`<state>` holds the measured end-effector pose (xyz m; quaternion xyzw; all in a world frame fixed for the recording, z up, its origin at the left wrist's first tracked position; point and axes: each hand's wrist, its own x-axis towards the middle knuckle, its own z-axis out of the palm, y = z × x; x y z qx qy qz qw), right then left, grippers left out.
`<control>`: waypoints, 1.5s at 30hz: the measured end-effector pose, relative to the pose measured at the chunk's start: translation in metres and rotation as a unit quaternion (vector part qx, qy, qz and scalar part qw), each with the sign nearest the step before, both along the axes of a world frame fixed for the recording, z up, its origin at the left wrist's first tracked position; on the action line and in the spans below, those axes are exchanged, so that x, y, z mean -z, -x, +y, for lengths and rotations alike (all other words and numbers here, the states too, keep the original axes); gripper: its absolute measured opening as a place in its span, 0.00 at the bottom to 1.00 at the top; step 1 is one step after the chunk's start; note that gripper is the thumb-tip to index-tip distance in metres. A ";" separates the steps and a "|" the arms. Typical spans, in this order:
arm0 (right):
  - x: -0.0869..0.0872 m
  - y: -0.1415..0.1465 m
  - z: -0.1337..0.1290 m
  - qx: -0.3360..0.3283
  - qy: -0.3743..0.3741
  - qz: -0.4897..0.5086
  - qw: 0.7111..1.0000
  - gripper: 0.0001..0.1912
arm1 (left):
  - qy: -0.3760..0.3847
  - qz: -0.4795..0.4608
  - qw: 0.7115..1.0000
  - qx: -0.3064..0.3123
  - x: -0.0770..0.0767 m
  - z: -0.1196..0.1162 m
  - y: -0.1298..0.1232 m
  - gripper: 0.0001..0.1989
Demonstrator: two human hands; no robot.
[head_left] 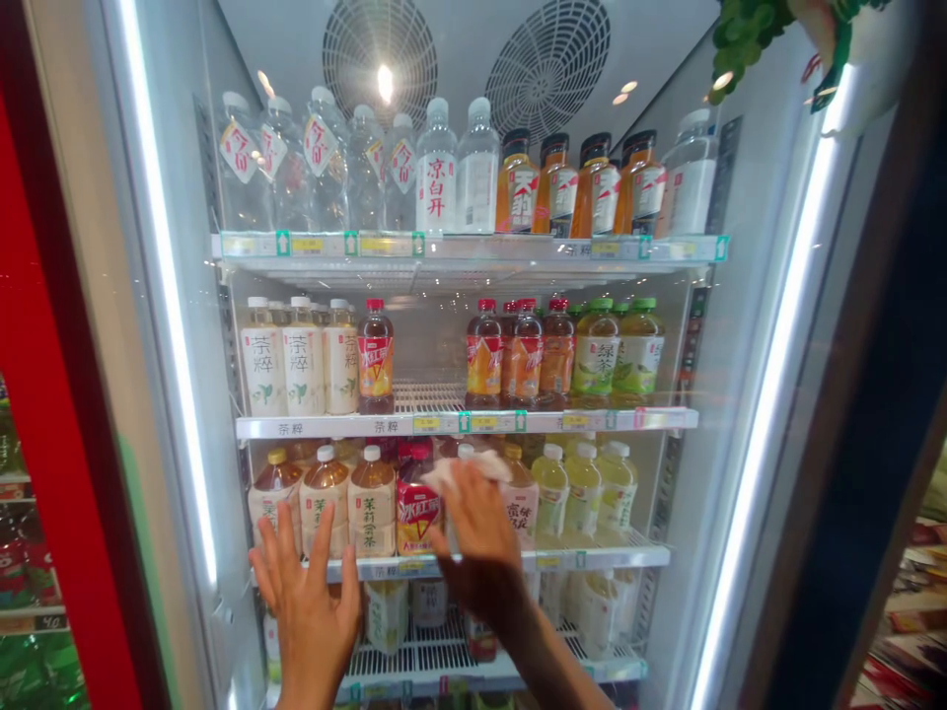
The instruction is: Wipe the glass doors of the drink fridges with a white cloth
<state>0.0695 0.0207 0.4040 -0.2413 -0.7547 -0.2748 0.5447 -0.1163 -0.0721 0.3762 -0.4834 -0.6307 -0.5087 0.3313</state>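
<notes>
My left hand [307, 602] is raised at the lower left, fingers spread and holding nothing. It appears to lie flat against the cooler's glass front, before the jasmine tea bottles [372, 503]. My right hand [480, 523] holds a crumpled white cloth or tissue [492, 465] under its fingertips, pressed toward the glass. Behind it are a red-labelled iced tea bottle [418, 508] and a pale pink-labelled bottle [522, 498], partly hidden by the hand and forearm. Contact with the glass cannot be seen exactly.
Drink bottles fill several shelves: clear water bottles [436, 173] on top, red-capped iced teas [484, 355] and green teas [598, 350] below. Bright light strips [167, 296] line both sides. A red frame [70, 394] stands left; hanging green grapes [747, 39] are at upper right.
</notes>
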 end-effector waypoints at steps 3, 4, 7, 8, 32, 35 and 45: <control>0.003 -0.014 0.007 0.061 0.031 0.152 0.986 0.36 | -0.007 -0.001 1.000 0.007 0.001 0.001 -0.003 0.39; 0.008 -0.017 0.008 0.046 0.028 0.121 0.991 0.35 | -0.007 0.003 1.000 0.010 0.002 0.003 -0.005 0.40; 0.026 -0.028 0.013 -0.033 -0.002 -0.078 0.996 0.34 | 0.006 0.033 0.999 0.022 0.004 0.009 -0.017 0.39; 0.030 -0.034 0.016 -0.034 -0.011 -0.093 0.995 0.34 | 0.012 0.043 0.999 0.026 0.006 0.011 -0.022 0.38; 0.113 -0.153 0.042 0.143 0.106 0.283 0.942 0.36 | 0.061 0.168 0.981 0.078 0.011 0.035 -0.126 0.45; 0.113 -0.148 0.039 0.140 0.115 0.297 0.937 0.37 | 0.067 0.184 0.978 0.072 0.007 0.033 -0.116 0.46; -0.013 -0.164 0.066 0.078 0.006 0.201 0.977 0.36 | 0.028 0.234 0.966 0.109 -0.047 0.038 -0.081 0.44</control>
